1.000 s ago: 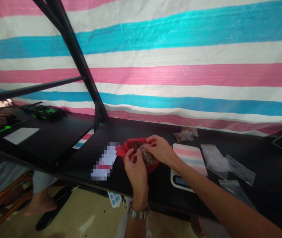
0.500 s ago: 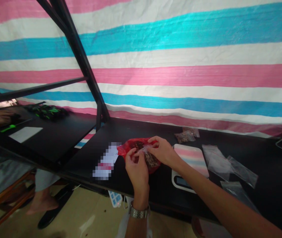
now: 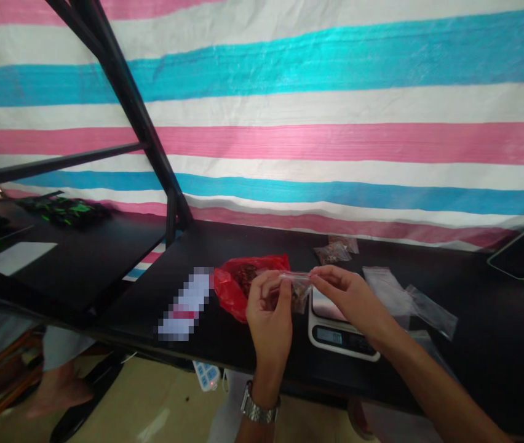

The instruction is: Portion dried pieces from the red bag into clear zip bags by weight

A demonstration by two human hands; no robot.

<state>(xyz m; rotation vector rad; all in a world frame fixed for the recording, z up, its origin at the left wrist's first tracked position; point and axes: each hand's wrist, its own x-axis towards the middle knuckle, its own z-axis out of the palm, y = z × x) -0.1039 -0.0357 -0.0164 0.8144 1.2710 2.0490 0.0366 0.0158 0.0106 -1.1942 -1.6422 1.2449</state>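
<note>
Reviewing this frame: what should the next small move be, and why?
Probably pressing along the top edge of the small clear bag: the left hand and right hand both pinch near that edge, and brown pieces lie inside. Whether it is sealed, I can't tell.

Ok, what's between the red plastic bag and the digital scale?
Head view: the left hand, and the clear zip bag that it and the right hand pinch.
</note>
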